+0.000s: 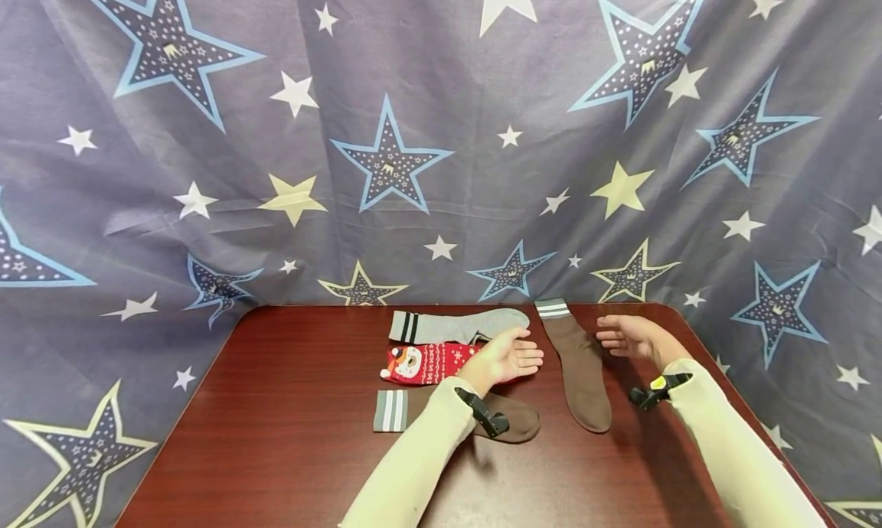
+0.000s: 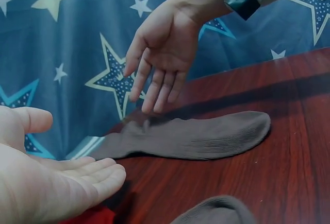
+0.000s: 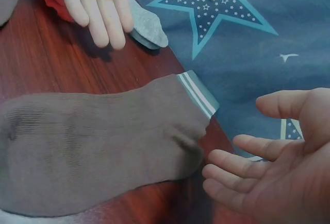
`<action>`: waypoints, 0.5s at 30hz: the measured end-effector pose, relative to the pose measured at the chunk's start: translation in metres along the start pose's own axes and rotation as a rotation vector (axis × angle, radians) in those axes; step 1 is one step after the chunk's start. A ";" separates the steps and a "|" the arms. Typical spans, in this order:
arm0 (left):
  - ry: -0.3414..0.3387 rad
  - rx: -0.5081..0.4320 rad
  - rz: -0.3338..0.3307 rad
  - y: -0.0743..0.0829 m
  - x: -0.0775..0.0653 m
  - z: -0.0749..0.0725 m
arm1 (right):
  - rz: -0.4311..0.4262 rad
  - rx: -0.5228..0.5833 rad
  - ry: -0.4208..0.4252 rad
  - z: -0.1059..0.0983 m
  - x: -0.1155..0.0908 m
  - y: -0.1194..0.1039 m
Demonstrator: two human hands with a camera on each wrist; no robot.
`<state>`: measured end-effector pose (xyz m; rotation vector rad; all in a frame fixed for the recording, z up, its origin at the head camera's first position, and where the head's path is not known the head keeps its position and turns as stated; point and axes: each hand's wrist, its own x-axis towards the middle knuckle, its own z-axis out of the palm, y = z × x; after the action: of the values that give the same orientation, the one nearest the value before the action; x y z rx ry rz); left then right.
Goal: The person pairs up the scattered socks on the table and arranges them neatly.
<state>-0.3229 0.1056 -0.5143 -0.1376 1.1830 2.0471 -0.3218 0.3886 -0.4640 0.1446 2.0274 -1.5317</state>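
My left hand (image 1: 506, 358) hovers palm-in with its fingers straight, over the right end of the red patterned sock (image 1: 441, 362). My right hand (image 1: 637, 338) is held to the right of the upright-lying brown sock (image 1: 577, 367), fingers extended and holding nothing. That sock has a grey cuff with white stripes, seen close in the right wrist view, where the cuff (image 3: 198, 92) points to the backdrop. A second brown sock (image 1: 520, 421) lies crosswise nearest me, partly hidden under my left forearm. Behind the red sock lies a grey sock (image 1: 441, 327) with black stripes.
The socks lie on a dark red wooden table (image 1: 276, 436) with rounded far corners. A star-printed cloth backdrop (image 1: 441, 168) hangs right behind the table and along its sides. Each wrist wears a black strap (image 1: 482, 413).
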 end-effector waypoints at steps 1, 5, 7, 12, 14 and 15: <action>0.005 -0.005 -0.001 -0.002 0.001 0.001 | 0.002 0.008 0.004 0.000 0.000 0.002; 0.026 -0.025 -0.006 -0.008 0.006 0.004 | 0.006 0.017 0.009 0.001 0.002 0.008; 0.039 -0.031 -0.004 -0.010 0.007 0.006 | 0.016 0.021 0.022 0.001 0.002 0.010; 0.053 -0.058 -0.005 -0.015 0.010 0.010 | 0.035 0.026 0.047 0.003 0.003 0.018; 0.047 -0.063 -0.007 -0.017 0.011 0.011 | 0.037 0.030 0.053 0.004 0.003 0.021; 0.045 -0.063 -0.006 -0.018 0.011 0.011 | 0.035 0.025 0.054 0.005 0.003 0.022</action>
<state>-0.3161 0.1259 -0.5251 -0.2187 1.1440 2.0865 -0.3134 0.3908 -0.4850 0.2324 2.0378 -1.5469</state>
